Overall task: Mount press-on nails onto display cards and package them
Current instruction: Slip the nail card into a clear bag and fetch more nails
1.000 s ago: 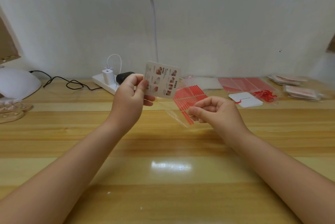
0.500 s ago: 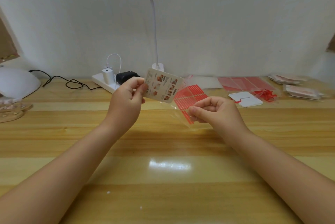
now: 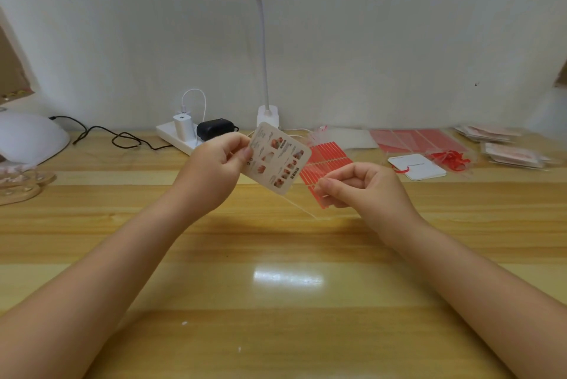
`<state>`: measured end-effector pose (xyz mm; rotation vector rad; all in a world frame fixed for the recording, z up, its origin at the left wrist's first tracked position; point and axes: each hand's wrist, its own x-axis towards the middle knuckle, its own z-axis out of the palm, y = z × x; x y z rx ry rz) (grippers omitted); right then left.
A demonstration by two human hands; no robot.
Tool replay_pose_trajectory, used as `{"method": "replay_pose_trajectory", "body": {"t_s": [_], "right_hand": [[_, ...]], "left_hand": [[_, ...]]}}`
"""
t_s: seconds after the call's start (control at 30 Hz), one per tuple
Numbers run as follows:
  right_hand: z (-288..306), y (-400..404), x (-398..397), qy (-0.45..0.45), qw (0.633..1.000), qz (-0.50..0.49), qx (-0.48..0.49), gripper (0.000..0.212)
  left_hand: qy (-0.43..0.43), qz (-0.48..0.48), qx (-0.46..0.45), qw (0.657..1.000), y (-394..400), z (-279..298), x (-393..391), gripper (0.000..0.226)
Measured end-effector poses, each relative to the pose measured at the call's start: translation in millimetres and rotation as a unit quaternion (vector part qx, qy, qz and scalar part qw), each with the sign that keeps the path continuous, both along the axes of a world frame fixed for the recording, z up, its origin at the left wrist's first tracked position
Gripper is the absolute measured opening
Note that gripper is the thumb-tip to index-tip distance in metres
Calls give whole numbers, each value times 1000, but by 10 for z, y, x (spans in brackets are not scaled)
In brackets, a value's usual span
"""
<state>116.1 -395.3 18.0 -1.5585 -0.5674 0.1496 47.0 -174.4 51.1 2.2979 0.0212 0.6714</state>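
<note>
Here, two bare forearms reach in from the bottom corners over a pale wooden table (image 3: pixel 276 332), and both hands work above its middle. The near half of the tabletop is bare wood with a patch of lamp glare; the far edge meets a white wall.

The left hand (image 3: pixel 211 170) pinches one corner of a small instruction card (image 3: pixel 277 161) between thumb and curled fingers, holding it tilted in the air. The card is white with rounded corners, printed with small reddish pictures and lines of text too fine to read. Just beside it, the right hand (image 3: pixel 365 185) pinches a clear plastic bag (image 3: pixel 325 173) printed with red stripes. The card's lower right edge overlaps the bag; whether it is inside the opening cannot be told.

Along the back edge, from left: a white domed device (image 3: pixel 27 136) cut off by the frame, a black cable, a white power strip (image 3: pixel 178 136) with two plugs, and the base of a white desk lamp (image 3: pixel 267 115) whose bright bar is cropped at the top. To the right lie flat red-striped bags (image 3: pixel 417 139), a white card with a red string (image 3: pixel 417 167), and blurred pink packets (image 3: pixel 512 154) near the right edge.
</note>
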Motion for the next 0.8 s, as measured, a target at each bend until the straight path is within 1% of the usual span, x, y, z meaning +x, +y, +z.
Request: {"method": "replay_pose_trajectory", "body": {"t_s": [0.07,0.13,0.2,0.33,0.43,0.6,0.7,0.8], "right_hand": [[1,-1,-5,0,1000,1,-2,16],[3,-2,-13,-2,1000,5,-8,15],[9,1,-24,-5,1000,14,-20,14],[14,23,-53,-8,999,27,-28,11],[17,27,-56,4,1000,18,-12,13],[32,13,-37,39,999,14,15,19],[47,0,-29,66,997,28,28,20],[51,1,-23,76,996,24,36,19]], "left_hand": [[17,1,20,1000,9,25,-8,23],[43,-14,31,998,2,42,-14,22],[52,-36,31,998,-33,42,-24,20],[10,-36,44,998,-93,-15,-24,12],[-23,-21,19,999,-97,-30,-12,6],[4,-41,-37,998,-148,-31,-13,8],[3,-35,-45,998,-157,-38,-18,14],[-1,-44,-43,998,-151,-10,-40,14]]}}
